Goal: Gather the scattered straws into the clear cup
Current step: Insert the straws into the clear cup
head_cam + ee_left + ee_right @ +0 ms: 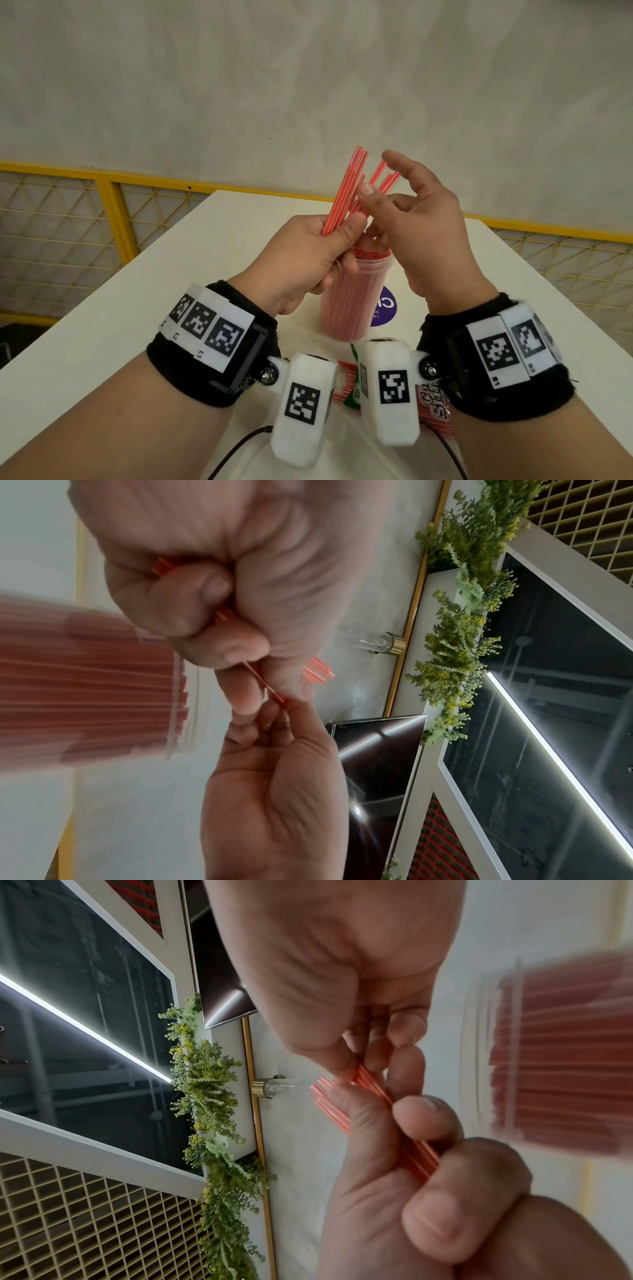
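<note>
Looking down from the head camera, we see our left hand (301,260) curled around a bunch of red straws (346,188), thumb pressed across them, the loose ends fanning up toward twelve o'clock. Our right hand (421,233) sits just at three o'clock of the bunch, touching it: the thumb and lower fingers pinch a straw or two near where the left hand grips, while the forefinger stretches out, relaxed, above the tips.

Directly under both hands stands the clear cup (349,301), upright on the white table (137,308) and already packed with red straws whose tops show at its rim. At four o'clock of the cup a purple round sticker (387,308) lies on the table. At six o'clock of the cup, partly hidden behind the white wrist cameras, lies a red and green printed packet (431,394); we cannot read it fully.

From the left wrist camera we see the left hand (219,588) clenched on the bunch, straws (316,670) poking out past the knuckles, and the right hand (270,791) at six o'clock nipping one thin straw between its fingertips. The cup (103,683) is a blur at nine o'clock.

From the right wrist camera the right hand (342,974) pinches the straws (377,1093) at the middle, the left hand (428,1191) grips them at five o'clock, and the cup (561,1056) blurs at three o'clock
</note>
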Available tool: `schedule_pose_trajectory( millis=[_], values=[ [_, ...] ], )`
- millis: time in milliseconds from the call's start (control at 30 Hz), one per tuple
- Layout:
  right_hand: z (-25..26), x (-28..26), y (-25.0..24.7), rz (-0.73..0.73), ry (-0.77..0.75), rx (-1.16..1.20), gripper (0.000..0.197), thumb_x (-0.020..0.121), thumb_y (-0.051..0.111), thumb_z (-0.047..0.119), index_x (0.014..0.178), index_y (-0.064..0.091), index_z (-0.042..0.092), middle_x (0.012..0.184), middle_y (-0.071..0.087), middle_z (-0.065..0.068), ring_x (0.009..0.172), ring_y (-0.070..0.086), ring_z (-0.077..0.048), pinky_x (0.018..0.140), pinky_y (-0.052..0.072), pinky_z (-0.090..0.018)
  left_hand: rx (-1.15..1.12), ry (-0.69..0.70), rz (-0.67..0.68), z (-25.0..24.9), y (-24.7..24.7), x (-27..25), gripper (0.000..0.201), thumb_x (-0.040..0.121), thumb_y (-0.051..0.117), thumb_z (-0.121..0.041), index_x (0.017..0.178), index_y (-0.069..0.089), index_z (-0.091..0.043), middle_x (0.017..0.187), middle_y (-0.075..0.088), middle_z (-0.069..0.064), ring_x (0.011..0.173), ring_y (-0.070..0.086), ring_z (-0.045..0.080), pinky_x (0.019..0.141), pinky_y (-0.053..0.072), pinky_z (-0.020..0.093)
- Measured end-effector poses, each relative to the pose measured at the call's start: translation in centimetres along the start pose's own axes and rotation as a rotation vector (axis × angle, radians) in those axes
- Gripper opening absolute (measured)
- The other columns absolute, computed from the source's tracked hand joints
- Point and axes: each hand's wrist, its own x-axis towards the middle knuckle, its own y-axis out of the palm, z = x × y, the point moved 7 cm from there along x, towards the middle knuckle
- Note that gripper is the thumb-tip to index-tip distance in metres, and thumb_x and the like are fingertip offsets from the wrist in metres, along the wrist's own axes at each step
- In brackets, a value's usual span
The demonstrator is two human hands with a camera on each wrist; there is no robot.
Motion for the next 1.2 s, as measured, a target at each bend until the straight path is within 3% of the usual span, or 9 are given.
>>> schedule_pose_trajectory(
  millis=[100,233,367,467,633,767,900,1033,1200],
  values=[
    [0.3,0.0,-0.3,-0.023,-0.025,0.024,0.04,0.089,0.067,0.012,0.125,0.058,0.026,0.057,0.061,-0.005,0.049,0.057,-0.007,0.047,0.047,-0.017,0.023,-0.002,-0.016,0.0,0.0,0.0,0.044,0.081,0.056,-0.057,0.076,0.074,-0.018,0.059,0.062,0.003,0.036,0.037,0.009,0.037,0.026,0.015],
    [0.5,0.1,-0.8,-0.061,-0.07,0.012,0.032,0.091,0.063,0.011,0.118,0.057,0.028,0.074,0.071,-0.011,0.059,0.063,-0.01,0.051,0.05,-0.022,0.042,-0.007,-0.083,-0.1,-0.6,0.1,0.049,0.093,0.048,-0.054,0.092,0.072,-0.012,0.062,0.062,-0.001,0.041,0.037,0.01,0.037,0.026,0.016],
    [0.4,-0.1,0.3,0.02,-0.076,-0.053,0.036,0.09,0.066,0.012,0.118,0.053,0.03,0.066,0.067,-0.011,0.061,0.068,-0.019,0.055,0.056,-0.027,0.063,0.032,-0.103,-0.4,-0.6,0.0,0.043,0.095,0.048,-0.051,0.086,0.071,-0.015,0.063,0.06,0.003,0.043,0.034,0.012,0.038,0.026,0.017],
    [0.5,-0.1,0.3,0.02,-0.093,-0.028,0.036,0.089,0.065,0.008,0.114,0.051,0.029,0.067,0.07,-0.005,0.061,0.07,-0.015,0.054,0.054,-0.021,0.096,0.054,-0.154,-0.7,-0.8,0.0,0.04,0.095,0.046,-0.052,0.081,0.068,-0.021,0.064,0.064,0.001,0.041,0.041,0.011,0.037,0.029,0.017],
    [0.0,1.0,-3.2,-0.226,-0.085,0.002,0.035,0.09,0.06,0.006,0.107,0.048,0.035,0.071,0.071,-0.001,0.07,0.071,-0.02,0.056,0.057,-0.031,0.218,0.141,-0.307,-0.9,-2.0,0.2,0.035,0.1,0.044,-0.043,0.083,0.065,-0.021,0.078,0.073,-0.004,0.039,0.049,0.0,0.039,0.036,0.013],
    [-0.1,1.5,-5.7,-0.363,-0.14,-0.171,0.036,0.089,0.058,0.01,0.112,0.046,0.035,0.076,0.068,-0.005,0.068,0.069,-0.021,0.054,0.059,-0.036,0.382,0.214,-0.164,-0.7,-0.6,0.4,0.028,0.101,0.043,-0.036,0.08,0.058,-0.027,0.095,0.073,-0.009,0.054,0.058,-0.006,0.051,0.043,0.013],
    [-0.5,1.6,-6.3,-0.381,-0.151,-0.209,0.038,0.089,0.058,0.01,0.116,0.047,0.035,0.079,0.067,-0.009,0.07,0.069,-0.019,0.054,0.06,-0.034,0.721,0.283,-0.008,-0.6,0.4,0.4,0.02,0.1,0.043,-0.039,0.084,0.05,-0.03,0.097,0.07,-0.007,0.089,0.065,0.017,0.07,0.051,0.037],
    [-0.8,1.5,-5.4,-0.35,-0.153,-0.218,0.039,0.089,0.058,0.01,0.119,0.047,0.031,0.078,0.067,-0.01,0.068,0.069,-0.016,0.056,0.06,-0.035,0.775,0.329,-0.036,-0.9,0.0,0.4,0.016,0.101,0.04,-0.035,0.086,0.046,-0.033,0.093,0.068,-0.009,0.089,0.063,0.012,0.08,0.049,0.035],
    [-1.2,1.2,-3.8,-0.32,-0.167,-0.268,0.04,0.089,0.059,0.012,0.121,0.047,0.032,0.079,0.068,-0.009,0.071,0.069,-0.019,0.068,0.058,-0.045,0.742,0.311,-0.102,-0.7,-0.3,0.6,0.02,0.102,0.038,-0.033,0.084,0.048,-0.033,0.086,0.065,-0.013,0.081,0.058,0.0,0.072,0.044,0.022]
  ],
)
